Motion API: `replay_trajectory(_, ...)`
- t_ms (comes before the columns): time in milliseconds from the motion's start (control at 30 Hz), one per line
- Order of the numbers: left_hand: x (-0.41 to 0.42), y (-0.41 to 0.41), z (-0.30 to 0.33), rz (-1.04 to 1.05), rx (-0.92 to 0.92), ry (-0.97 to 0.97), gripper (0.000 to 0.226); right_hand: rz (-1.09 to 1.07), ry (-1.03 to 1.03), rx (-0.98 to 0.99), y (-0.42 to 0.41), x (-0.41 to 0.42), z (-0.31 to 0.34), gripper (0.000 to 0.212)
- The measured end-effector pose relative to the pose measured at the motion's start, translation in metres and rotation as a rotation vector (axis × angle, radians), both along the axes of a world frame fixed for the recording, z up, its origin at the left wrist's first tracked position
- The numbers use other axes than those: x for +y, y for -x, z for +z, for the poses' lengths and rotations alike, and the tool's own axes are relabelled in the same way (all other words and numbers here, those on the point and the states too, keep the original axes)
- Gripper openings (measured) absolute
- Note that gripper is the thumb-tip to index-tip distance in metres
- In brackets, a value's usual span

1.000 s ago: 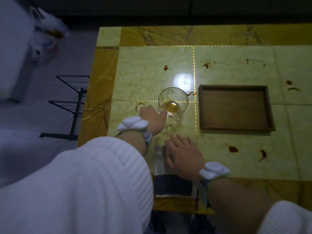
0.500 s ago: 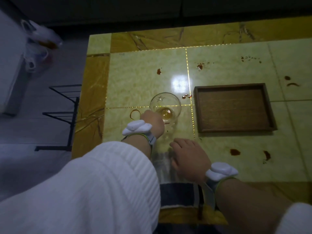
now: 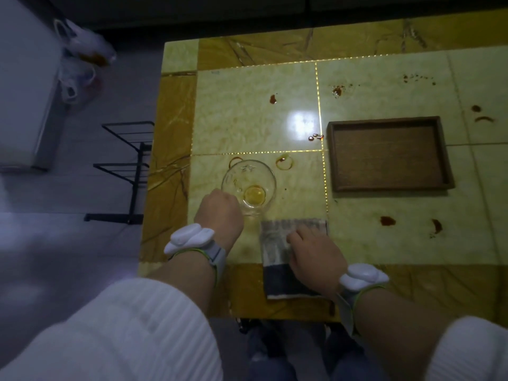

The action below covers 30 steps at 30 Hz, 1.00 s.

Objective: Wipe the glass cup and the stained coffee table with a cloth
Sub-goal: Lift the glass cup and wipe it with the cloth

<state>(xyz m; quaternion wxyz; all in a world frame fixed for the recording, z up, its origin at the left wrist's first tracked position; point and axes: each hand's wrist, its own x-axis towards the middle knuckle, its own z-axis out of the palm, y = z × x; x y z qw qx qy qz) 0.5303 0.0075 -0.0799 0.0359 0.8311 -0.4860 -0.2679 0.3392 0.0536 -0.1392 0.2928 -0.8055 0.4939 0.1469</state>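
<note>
A clear glass cup with a little amber liquid at its bottom stands on the yellow-green coffee table. My left hand is closed around the cup's near left side, at the handle. A grey and dark striped cloth lies flat at the table's near edge. My right hand rests on it with curled fingers pinching the fabric. Brown stains dot the table: a ring just right of the cup, spots to the right, and more farther back.
A dark wooden tray sits on the table to the right of the cup. A black wire rack stands on the floor left of the table. A white cabinet and plastic bags are at the far left.
The cup has shifted toward me and to the left with my left hand, uncovering a brown ring where it stood. My right hand's fingers have curled on the cloth.
</note>
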Motion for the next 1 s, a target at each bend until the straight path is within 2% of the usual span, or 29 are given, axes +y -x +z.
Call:
replay_trajectory(133,0.031,-0.010,-0.006,0.108,0.008,0.009,0.021,0.023,-0.041,0.016,-0.012,0.021,-0.005,0.036)
replay_trajectory(300,0.055,-0.022,-0.022,0.239,0.035,-0.017,0.037,-0.027,0.031,0.050,-0.012,0.013,-0.018,0.062)
replay_trajectory(500,0.072,-0.025,-0.028,0.322,0.053,-0.051,0.041,0.073,0.133,0.060,-0.013,0.017,-0.021,0.058)
replay_trajectory(600,0.080,-0.026,-0.032,0.364,0.102,-0.036,0.037,-0.028,0.089,0.082,-0.014,0.018,-0.026,0.065)
replay_trajectory(700,0.085,-0.027,-0.035,0.379,0.115,-0.011,0.032,-0.069,0.117,0.135,-0.016,0.002,-0.030,0.060)
replay_trajectory(800,0.090,-0.027,-0.036,0.396,0.150,0.014,0.029,-0.036,0.175,0.183,-0.019,-0.014,-0.025,0.040)
replay_trajectory(933,0.101,-0.026,-0.036,0.445,0.168,0.015,0.028,0.083,-0.027,0.231,-0.019,-0.032,-0.010,0.029)
replay_trajectory(1000,0.105,-0.025,-0.034,0.445,0.186,0.027,0.029,0.020,-0.145,0.145,-0.017,-0.037,-0.001,0.032)
